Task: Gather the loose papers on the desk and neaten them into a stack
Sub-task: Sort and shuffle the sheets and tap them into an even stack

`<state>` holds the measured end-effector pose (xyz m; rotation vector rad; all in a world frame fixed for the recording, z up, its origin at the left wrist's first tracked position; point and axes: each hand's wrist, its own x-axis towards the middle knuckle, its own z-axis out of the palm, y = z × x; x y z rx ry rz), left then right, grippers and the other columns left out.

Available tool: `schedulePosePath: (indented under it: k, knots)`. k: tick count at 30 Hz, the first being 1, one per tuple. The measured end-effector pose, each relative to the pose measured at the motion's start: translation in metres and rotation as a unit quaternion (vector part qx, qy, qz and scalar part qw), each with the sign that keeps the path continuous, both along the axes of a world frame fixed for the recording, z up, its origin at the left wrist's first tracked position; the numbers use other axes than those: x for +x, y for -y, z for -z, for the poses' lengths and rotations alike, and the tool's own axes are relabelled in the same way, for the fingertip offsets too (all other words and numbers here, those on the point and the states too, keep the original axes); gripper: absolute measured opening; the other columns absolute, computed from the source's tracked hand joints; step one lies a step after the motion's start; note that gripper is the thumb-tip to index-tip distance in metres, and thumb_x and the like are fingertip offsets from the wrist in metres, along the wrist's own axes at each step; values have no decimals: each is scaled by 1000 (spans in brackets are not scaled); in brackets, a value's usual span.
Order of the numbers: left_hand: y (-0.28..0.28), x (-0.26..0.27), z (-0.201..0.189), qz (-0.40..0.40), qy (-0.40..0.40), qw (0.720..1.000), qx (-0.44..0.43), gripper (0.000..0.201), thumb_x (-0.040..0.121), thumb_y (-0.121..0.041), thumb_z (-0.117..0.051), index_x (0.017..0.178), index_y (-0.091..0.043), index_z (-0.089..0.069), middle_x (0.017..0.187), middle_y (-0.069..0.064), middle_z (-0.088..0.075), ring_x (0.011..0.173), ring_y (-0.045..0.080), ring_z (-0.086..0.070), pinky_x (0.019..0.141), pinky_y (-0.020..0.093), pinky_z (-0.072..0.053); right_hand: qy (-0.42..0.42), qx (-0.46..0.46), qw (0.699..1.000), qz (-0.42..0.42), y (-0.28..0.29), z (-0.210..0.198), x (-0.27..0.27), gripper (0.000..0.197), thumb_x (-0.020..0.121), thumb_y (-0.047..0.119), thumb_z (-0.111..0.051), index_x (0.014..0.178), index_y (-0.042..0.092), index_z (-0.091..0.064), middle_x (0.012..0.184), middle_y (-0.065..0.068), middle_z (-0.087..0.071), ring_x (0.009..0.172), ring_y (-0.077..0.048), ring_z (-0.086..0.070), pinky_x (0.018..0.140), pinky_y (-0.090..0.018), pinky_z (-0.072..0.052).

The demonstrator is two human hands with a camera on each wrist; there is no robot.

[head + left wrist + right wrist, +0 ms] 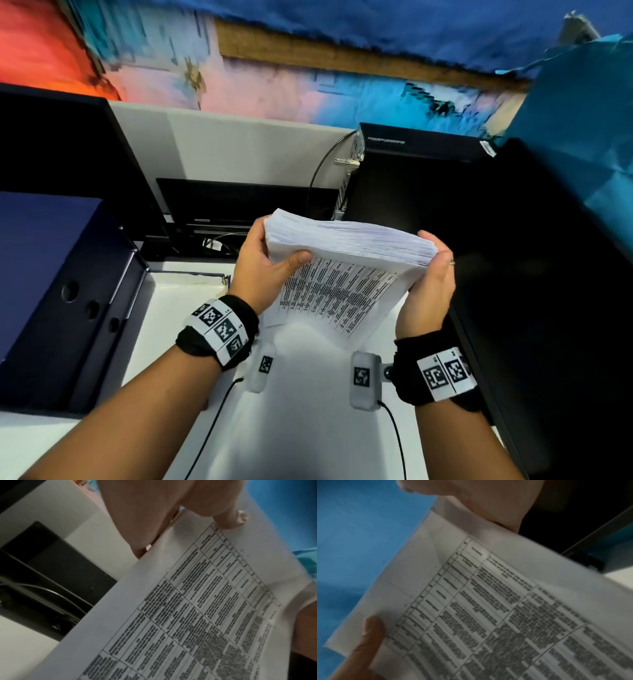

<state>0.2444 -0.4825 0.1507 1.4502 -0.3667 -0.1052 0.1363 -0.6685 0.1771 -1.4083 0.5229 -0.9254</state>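
Hands apart, one at each side of the paper stack (pixel 346 270): left hand (pixel 263 263) clamped on its left edge with thumb over the printed table, right hand (pixel 430 291) wrapped round the right edge. Best done by loosening both grips slightly and tapping the lower edge on the white desk (pixel 308 394) so sheets settle flush. Held tilted at frame centre, lower edge just above the desk, between blue box files (pixel 65 291) at left and dark monitor (pixel 548 291) at right.

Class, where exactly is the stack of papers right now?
In the head view, the stack of papers is at centre, held above the white desk between left hand and right hand.
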Motion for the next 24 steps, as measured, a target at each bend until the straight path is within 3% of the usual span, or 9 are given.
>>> schedulePosePath:
  k: [3,6,10,12,14,17,19,22,24]
  knots:
    - [-3,7,1,21,-1,1000,-2,81,47,-67,-82,113,-30,-52,107,-7,-66,98,-3,-66,80,13,-52,18,18,999,-28,1,10,-2,81,83,74,-45,137,13,-46,129,-9,-60,118,-17,-59,100,-36,-49]
    - [0,11,1,30,-6,999,-11,86,41,-70,-80,112,-29,-53,104,-8,-66,94,-8,-66,77,10,-52,0,19,998,-57,0,16,-4,99,71,82,-51,137,8,-43,120,1,-61,109,-1,-61,87,-19,-51]
    - [2,18,5,27,-31,999,-9,82,45,-64,-81,114,-25,-58,103,-6,-71,98,-1,-69,79,15,-53,-61,38,994,-81,4,32,-2,60,77,42,-58,122,4,-45,100,6,-55,82,19,-57,77,-12,-49]
    - [4,20,10,30,-39,999,8,75,52,-50,-80,117,-19,-59,104,-5,-71,97,-1,-68,79,14,-53,-109,57,988,-88,7,46,1,98,67,54,-70,141,1,-33,120,1,-55,113,2,-57,102,-25,-45]
    - [5,21,17,29,-42,998,47,71,58,-37,-83,120,-9,-61,106,-4,-71,95,-2,-68,79,15,-56,-131,85,983,-97,6,54,3,126,51,68,-78,147,5,-27,137,-6,-50,131,-20,-48,112,-36,-37]
    - [5,23,38,30,-63,992,107,57,69,-10,-84,121,-1,-62,107,-1,-72,95,4,-69,81,17,-57,-164,131,972,-103,7,68,9,113,61,51,-84,149,10,-27,149,-14,-41,137,-26,-40,110,-30,-34]
    - [6,21,47,40,-71,986,143,44,77,6,-76,119,1,-62,104,0,-71,98,12,-70,80,14,-55,-177,163,966,-93,11,79,14,115,55,41,-89,147,10,-28,145,-14,-46,133,-27,-46,110,-37,-39]
    - [7,18,47,25,-100,986,134,21,91,6,-60,110,1,-66,96,1,-72,89,10,-71,77,19,-55,-205,158,962,-89,16,91,22,99,58,13,-92,141,8,-38,133,-12,-59,122,-23,-57,107,-36,-43]
    - [10,15,40,23,-102,983,150,24,99,0,-44,106,6,-66,84,-1,-73,79,12,-70,78,28,-56,-202,158,961,-105,21,94,27,71,63,8,-89,124,11,-54,117,-4,-67,108,-18,-65,101,-35,-49]
